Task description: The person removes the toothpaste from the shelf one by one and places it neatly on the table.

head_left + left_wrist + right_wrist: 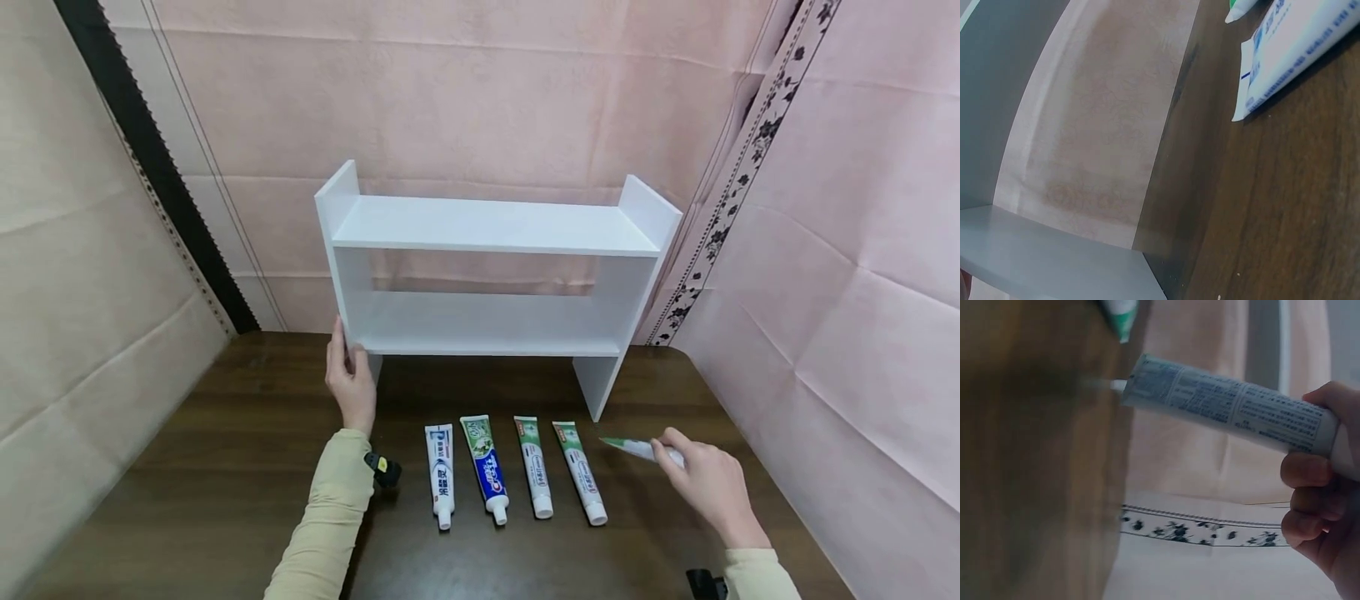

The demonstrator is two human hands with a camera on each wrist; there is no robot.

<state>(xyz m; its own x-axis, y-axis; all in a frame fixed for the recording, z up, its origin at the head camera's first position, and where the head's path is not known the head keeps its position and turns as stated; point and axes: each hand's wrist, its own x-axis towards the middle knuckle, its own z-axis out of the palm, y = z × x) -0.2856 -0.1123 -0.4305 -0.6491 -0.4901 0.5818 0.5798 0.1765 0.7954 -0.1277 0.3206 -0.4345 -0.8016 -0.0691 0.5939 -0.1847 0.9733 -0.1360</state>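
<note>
My left hand (351, 385) grips the lower left side panel of a white two-tier shelf (480, 325), with its thumb on one face and fingers around the outer side. In my right hand (708, 479) is a toothpaste tube (1222, 403), pinched near its cap end; its flat green end points left toward the row of tubes. The printed back of this tube faces the right wrist camera. Between my hands lie a white and blue tube (440, 475), a green and blue tube (486, 468), and two slim green and white tubes (534, 467), all with caps toward me.
The shelf stands toward the back of the dark wooden table (225, 467). Behind it hangs a pale pink cloth (480, 100), with more cloth walls on the left and right. A black strip (161, 167) runs down the left corner.
</note>
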